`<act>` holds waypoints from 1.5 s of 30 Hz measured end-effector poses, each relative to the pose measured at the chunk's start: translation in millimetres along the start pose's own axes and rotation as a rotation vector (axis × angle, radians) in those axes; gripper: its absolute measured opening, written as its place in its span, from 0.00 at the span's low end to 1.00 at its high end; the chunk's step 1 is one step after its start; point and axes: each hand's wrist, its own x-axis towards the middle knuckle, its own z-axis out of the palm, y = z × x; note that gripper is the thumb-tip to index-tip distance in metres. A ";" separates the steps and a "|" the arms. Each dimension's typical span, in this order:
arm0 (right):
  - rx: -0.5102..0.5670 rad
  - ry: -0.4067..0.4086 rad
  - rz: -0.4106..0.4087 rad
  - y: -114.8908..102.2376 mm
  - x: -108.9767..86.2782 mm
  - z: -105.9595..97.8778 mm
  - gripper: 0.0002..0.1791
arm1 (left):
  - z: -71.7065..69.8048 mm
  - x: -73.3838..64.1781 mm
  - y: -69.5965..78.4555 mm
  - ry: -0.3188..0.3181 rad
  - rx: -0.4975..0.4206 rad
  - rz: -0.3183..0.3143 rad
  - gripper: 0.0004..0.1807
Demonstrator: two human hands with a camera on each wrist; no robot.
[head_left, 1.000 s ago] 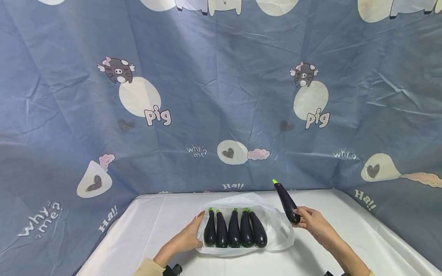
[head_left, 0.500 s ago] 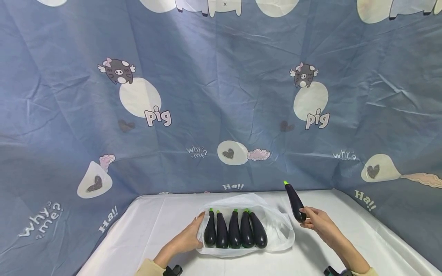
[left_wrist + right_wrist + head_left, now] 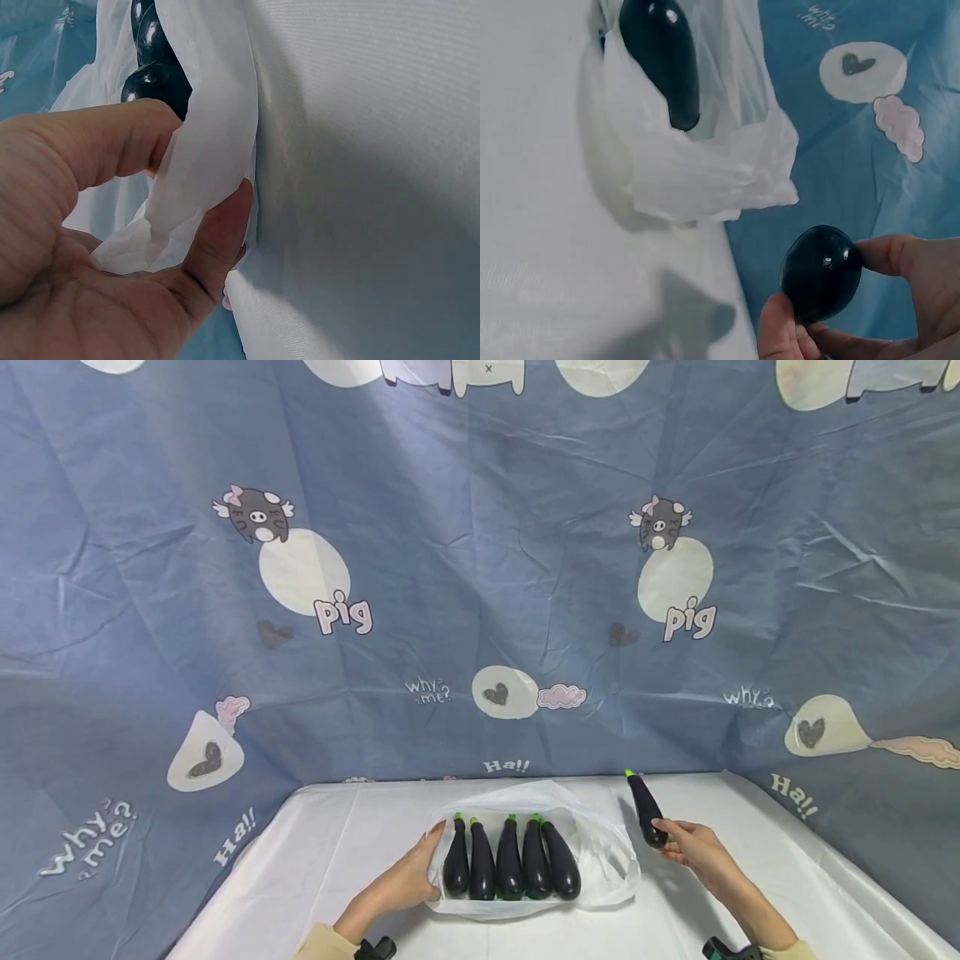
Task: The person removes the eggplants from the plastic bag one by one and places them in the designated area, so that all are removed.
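Several dark purple eggplants (image 3: pixel 509 864) with bright green stem ends lie side by side in a white plastic bag (image 3: pixel 606 868), whose mouth is spread wide. The bag's left side is held by my left hand (image 3: pixel 409 875); in the left wrist view, thumb and fingers (image 3: pixel 217 232) curl round the thin white plastic (image 3: pixel 206 142). To the right of the bag, my right hand (image 3: pixel 697 852) pinches one more eggplant (image 3: pixel 647 810) by its thick end, stem pointing away. In the right wrist view that eggplant (image 3: pixel 821 274) appears end-on between thumb and fingers.
A white cloth (image 3: pixel 352 827) covers the table. Behind it and at both sides hangs a blue printed curtain (image 3: pixel 420 610). Shadow from the right hand (image 3: pixel 682 322) falls on the white cloth.
The right hand has moved right, away from the bag, with its eggplant; over the last half second it has come lower. The left hand and the bag have stayed put.
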 end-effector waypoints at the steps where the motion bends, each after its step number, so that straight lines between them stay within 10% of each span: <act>1: -0.003 0.000 0.001 1.3 0.8 -0.4 0.43 | -0.2 0.1 0.2 0.001 0.000 0.001 0.61; 45: -0.223 0.094 0.070 25.5 5.6 6.1 0.41 | 0.8 -1.3 2.4 -0.013 -0.010 -0.035 0.60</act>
